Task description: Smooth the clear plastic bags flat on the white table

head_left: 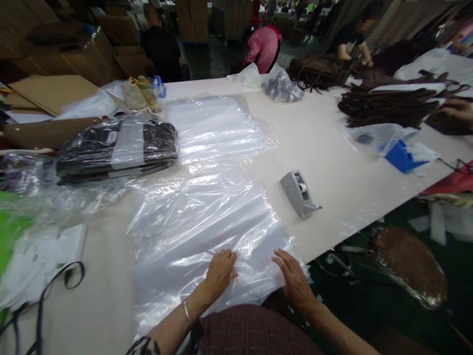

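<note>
A stack of flat clear plastic bags lies on the near part of the table, its surface wrinkled and shiny. My left hand rests on the near part of the stack, fingers curled together against the plastic. At the stack's right edge, my right hand hovers over or just touches the plastic, thumb and fingers apart, with nothing seen in it. A grey tape dispenser stands on the table to the right of the bags.
More clear bags lie farther back. Left is a bagged dark folded item, with white slips and a black strap nearer. Dark brown pieces and a blue dispenser are right. A brown round stool stands below.
</note>
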Motion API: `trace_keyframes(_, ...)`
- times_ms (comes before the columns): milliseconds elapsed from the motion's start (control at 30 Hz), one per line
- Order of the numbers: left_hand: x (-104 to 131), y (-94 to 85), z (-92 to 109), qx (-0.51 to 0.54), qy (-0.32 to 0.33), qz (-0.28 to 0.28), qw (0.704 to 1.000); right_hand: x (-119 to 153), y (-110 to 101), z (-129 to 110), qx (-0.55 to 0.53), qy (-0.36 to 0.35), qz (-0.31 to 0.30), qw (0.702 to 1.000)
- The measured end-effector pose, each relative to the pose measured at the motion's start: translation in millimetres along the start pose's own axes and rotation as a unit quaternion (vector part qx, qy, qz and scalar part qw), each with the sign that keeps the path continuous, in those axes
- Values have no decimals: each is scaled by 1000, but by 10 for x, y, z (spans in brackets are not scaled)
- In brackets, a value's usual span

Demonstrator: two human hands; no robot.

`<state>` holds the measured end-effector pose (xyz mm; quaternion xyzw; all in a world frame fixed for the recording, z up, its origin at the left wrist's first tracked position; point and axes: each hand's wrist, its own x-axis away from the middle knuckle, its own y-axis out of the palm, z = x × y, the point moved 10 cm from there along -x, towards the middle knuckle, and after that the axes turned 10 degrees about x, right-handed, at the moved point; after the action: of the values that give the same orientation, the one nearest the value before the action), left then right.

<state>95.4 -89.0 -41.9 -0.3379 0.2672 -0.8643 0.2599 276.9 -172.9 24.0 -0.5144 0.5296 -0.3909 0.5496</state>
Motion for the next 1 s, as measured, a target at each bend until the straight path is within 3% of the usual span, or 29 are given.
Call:
trace_keyframes(100, -97, -91, -131, 54, -8, 17, 998, 16, -4, 12, -34, 1, -8, 999)
trace_keyframes(267, -268, -436, -324, 191, -24, 0, 981, 36, 77, 18, -70, -5, -48, 996)
trace_keyframes(467, -384, -1138, -414, 269, -21, 3, 963, 118, 200, -9, -64, -47, -83, 993)
trace_keyframes(567, -506, -1657, -479, 235, -28, 19, 971, 156, 385, -6, -89, -36, -173, 980)
trace_keyframes(633, -605, -2131, -578, 182, -46, 67, 980, 171, 487, 14, -108, -7, -237, 965)
trace_keyframes(700, -661, -2720, -696, 113, -77, 166, 977, 164, 525, 12, -118, 15, -281, 952)
trace_keyframes(767, -624, -3304, -747, 49, -104, 292, 949, 141, 522, 3, -120, 29, -303, 945)
trace_keyframes(833, -538, -3687, -661, 4, -107, 392, 914, 116, 506, -6, -124, 39, -312, 941)
trace_keyframes(900, -489, -3736, -443, -24, -77, 433, 898, 98, 494, -2, -132, 49, -309, 941)
trace_keyframes(933, -489, -3611, -303, -32, -53, 425, 903, 92, 495, 3, -137, 54, -306, 941)
trace_keyframes(1000, -508, -3058, -19, -40, 1, 357, 933, 87, 508, 17, -143, 62, -301, 941)
